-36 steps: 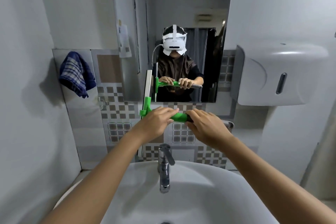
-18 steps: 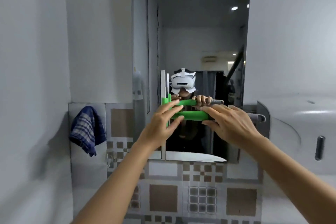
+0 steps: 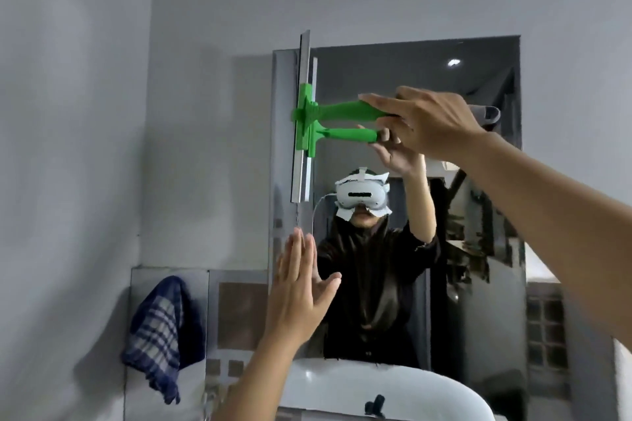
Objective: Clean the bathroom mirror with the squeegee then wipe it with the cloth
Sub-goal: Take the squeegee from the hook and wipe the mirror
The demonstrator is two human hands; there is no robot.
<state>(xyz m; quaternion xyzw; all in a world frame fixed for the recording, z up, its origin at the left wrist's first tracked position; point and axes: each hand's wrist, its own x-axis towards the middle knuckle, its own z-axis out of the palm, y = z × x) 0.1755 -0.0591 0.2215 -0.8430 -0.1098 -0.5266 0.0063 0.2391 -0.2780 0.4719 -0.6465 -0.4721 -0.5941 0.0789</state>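
A green squeegee with a long grey blade stands upright against the top left corner of the mirror. My right hand holds its handle, which points right. My left hand is lower, fingers spread and flat, at the mirror's lower left edge, holding nothing. A blue checked cloth hangs on the tiled wall to the left of the mirror. The mirror shows the reflected squeegee, a person with a headset and the basin.
A grey wall fills the left and top. Patterned tiles run below the mirror. The basin and tap appear only as a reflection in the mirror's lower part.
The squeegee has risen from mid mirror to its top left corner. My left hand let go of the handle and dropped with fingers spread. The view tilted upward.
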